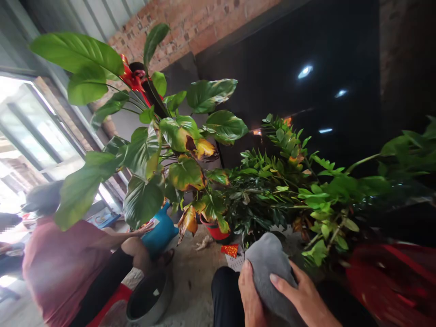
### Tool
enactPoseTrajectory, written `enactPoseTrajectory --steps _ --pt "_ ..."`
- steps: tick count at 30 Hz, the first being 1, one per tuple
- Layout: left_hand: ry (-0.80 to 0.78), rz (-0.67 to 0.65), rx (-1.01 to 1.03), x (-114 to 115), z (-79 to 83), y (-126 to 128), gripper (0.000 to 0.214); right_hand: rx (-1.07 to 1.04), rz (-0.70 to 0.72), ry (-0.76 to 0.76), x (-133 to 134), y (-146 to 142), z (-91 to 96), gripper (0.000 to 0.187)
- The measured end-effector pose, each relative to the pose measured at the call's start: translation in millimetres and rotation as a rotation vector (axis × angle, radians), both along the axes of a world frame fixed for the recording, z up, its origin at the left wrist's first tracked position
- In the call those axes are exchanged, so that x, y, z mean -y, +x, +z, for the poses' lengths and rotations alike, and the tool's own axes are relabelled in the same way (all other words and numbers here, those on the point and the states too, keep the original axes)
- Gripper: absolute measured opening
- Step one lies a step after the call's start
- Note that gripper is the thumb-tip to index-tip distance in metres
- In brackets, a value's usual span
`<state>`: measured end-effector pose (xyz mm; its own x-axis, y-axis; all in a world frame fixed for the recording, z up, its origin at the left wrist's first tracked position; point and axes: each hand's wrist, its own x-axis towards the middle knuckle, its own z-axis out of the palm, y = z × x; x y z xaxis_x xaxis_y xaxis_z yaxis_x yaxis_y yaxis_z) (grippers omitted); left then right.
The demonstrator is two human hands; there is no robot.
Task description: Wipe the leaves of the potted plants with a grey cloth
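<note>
I have a soft-looking gray cloth lump with a round top (267,254) at five o'clock in my view, just beside a knee in dark pants (225,293). The left hand (250,293) hugs its eight o'clock side. The right hand (303,295) hugs its four o'clock side, with the thumb on its front. Both hands have a snug grip on it. Near it, toward six o'clock, I see a shiny red-orange scrap (230,250) and, farther off, a round red pot (218,231). A big green leafy plant with yellow and brown edges (141,152) fills ten o'clock. A round gray tub (165,295) is at seven, and a person in a pink shirt (64,254) sits at eight.
</note>
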<state>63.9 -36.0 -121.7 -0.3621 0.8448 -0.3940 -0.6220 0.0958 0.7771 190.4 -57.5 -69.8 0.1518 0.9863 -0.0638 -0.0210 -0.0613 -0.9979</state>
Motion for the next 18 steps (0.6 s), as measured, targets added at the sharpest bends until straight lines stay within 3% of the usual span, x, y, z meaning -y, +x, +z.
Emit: enactPoseTrajectory --steps 4,7,10,12,13,15,18 --pt "0.188 -0.012 0.043 -27.4 30.8 -17.0 0.039 0.042 0.059 0.258 -26.1 -7.2 66.0 0.032" --pt "0.226 0.087 -0.027 -59.6 42.2 -32.3 0.033 0.024 -0.084 0.288 -51.5 -4.6 88.5 0.029" --pt "0.132 0.240 -0.172 -90.5 29.9 -49.3 0.024 -0.146 -0.196 -0.079 -58.7 2.3 64.1 0.032" --pt "0.138 0.233 -0.251 -106.0 15.2 -57.7 0.022 -0.274 -0.140 -0.352 -47.8 5.9 36.4 0.034" --pt "0.155 0.205 -0.280 -112.0 8.3 -60.4 0.022 -0.299 -0.095 -0.395 -39.5 6.6 25.3 0.033" --pt "0.201 0.121 -0.314 -120.9 -2.3 -62.9 0.024 -0.266 -0.027 -0.295 -23.7 5.3 16.6 0.026" --pt "0.277 0.013 -0.303 -128.7 -10.6 -63.1 0.031 -0.230 0.052 -0.134 -20.2 0.6 38.9 0.025"
